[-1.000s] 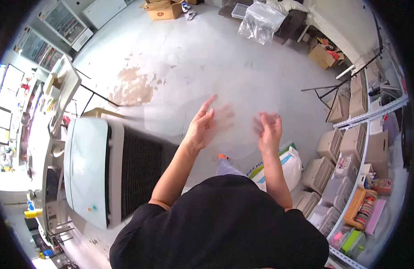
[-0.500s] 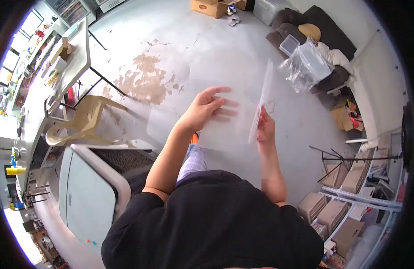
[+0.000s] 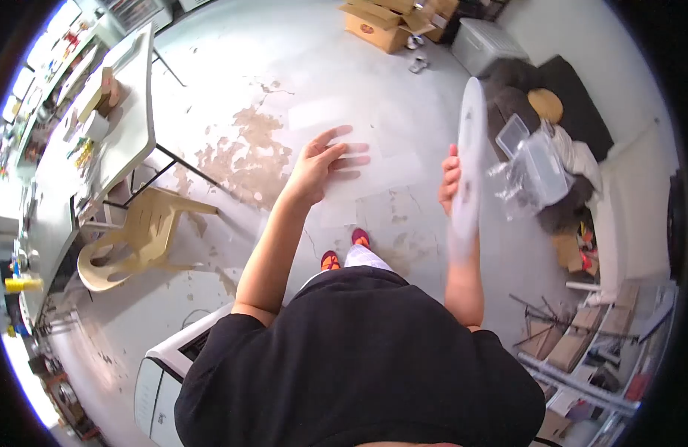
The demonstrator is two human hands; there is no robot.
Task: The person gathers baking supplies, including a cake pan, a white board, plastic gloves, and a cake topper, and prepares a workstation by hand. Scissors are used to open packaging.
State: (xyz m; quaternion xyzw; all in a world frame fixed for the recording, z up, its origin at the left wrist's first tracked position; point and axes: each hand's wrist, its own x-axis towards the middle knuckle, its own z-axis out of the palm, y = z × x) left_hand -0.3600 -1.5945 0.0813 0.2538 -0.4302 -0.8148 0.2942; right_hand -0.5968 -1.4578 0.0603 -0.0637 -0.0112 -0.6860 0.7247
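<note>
**Person holds a clear plastic sheet edge-on above a concrete floor**

Nearest is the person's black T-shirt point(image 3: 359, 357), filling the bottom of the view, with orange-toed shoes point(image 3: 344, 249) just beyond it on the floor. Both bare arms reach forward. The right hand point(image 3: 450, 179) grips a translucent, rounded plastic sheet point(image 3: 469, 149) by its near edge, fingers curled around it – the sheet stands almost upright and is seen nearly edge-on, its lower part blurred. The left hand point(image 3: 322, 165) is spread wide and flat, fingers apart, holding nothing that can be made out; a faint see-through film seems to lie against it, but this cannot be told for sure.

To the left stands a beige plastic chair point(image 3: 131, 238), and past it a white folding table point(image 3: 128, 112) crowded with small items. Ahead, the grey concrete floor point(image 3: 247, 149) shows a brown stained patch. Farther right, clear plastic bags point(image 3: 526, 175) rest on a dark sofa; brown cardboard boxes point(image 3: 389, 22) sit at the far wall.

A one-handed edge grip on a thin, flexing sheet looks weak – it could bend, slip and fall to the floor.
</note>
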